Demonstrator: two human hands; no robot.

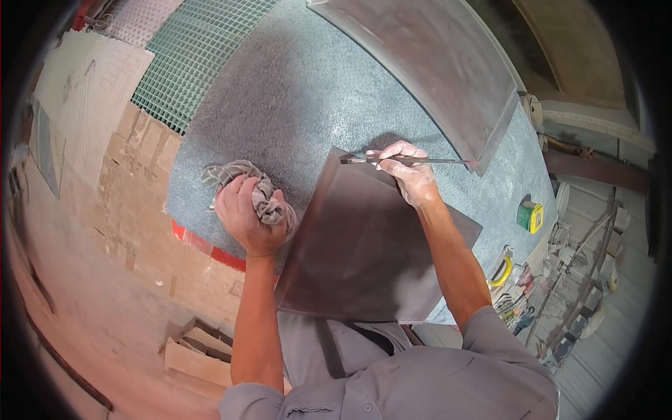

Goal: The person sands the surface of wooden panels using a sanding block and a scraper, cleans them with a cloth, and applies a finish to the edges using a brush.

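Here, with the dark metal sheet (364, 245) lying flat on the speckled desk (294, 91), your left hand (243, 213) grips a bunched rag (259, 189) while your right hand (409, 171) pinches a thin brush (413, 161) at the sheet's far corner, so steady, even strokes are likely needed next.

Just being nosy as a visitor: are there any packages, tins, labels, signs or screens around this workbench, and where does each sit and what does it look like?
Small tin: on the right edge of the grey worktop, boxy, green with a yellow side.
Flattened cardboard: on the floor left of the bench, brown sheets.
No signs or screens visible.
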